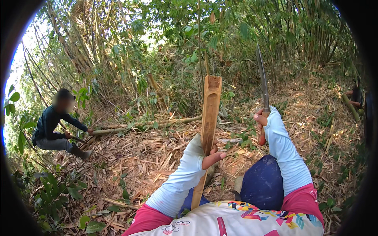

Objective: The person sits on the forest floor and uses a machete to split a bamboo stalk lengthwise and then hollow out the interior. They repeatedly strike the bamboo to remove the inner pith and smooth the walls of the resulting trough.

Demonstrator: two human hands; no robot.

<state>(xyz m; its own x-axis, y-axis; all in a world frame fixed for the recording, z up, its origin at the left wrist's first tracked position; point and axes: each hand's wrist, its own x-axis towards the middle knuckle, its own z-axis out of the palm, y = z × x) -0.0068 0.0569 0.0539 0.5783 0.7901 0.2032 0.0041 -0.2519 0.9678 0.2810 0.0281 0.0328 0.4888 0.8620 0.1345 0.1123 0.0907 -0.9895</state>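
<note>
My left hand (pixel 212 156) is closed round a long split bamboo piece (pixel 210 114). It stands nearly upright in front of me, its hollow inner face and a node showing near the top; its lower end comes down close to my shirt. In my right hand (pixel 263 122) a machete (pixel 262 76) is gripped by its wooden handle, the long dark blade pointing up. The blade is apart from the bamboo, to its right. Pale blue sleeves cover both forearms and part of my hands. My knee in dark blue trousers (pixel 262 183) is bent below the right hand.
At the left a crouching person (pixel 55 124) holds a blade by a long bamboo pole (pixel 153 126) lying on the ground. Dry bamboo leaves and shavings (pixel 130 153) litter the slope. Bamboo clumps (pixel 307 35) stand behind. Another person (pixel 356 96) is partly visible at the far right beside a green pole (pixel 350 107).
</note>
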